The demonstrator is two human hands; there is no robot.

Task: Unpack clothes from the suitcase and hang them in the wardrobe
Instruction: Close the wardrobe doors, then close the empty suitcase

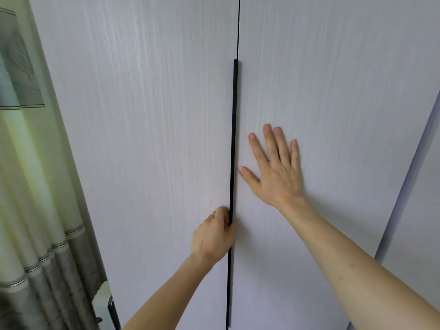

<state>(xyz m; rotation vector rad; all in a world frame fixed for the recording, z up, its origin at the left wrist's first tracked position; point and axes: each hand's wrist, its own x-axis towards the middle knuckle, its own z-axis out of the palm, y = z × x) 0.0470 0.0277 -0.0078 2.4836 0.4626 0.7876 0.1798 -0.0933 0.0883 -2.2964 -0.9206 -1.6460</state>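
The wardrobe (142,67) fills the head view, and both doors are closed. The left door (147,163) and right door (345,91) meet at a thin vertical seam. A long black handle (234,115) runs down this seam.

The left hand (213,236) grips the lower part of the handle. Its fingers (220,216) curl round the handle from the left door side, and the thumb lies on the right side. One finger carries a thin ring (212,214).

The right hand (277,175) lies flat on the right door, just beside the handle. Its fingers (271,144) are straight, spread wide and hold nothing.

A striped curtain (35,234) hangs along the left edge of the wardrobe.
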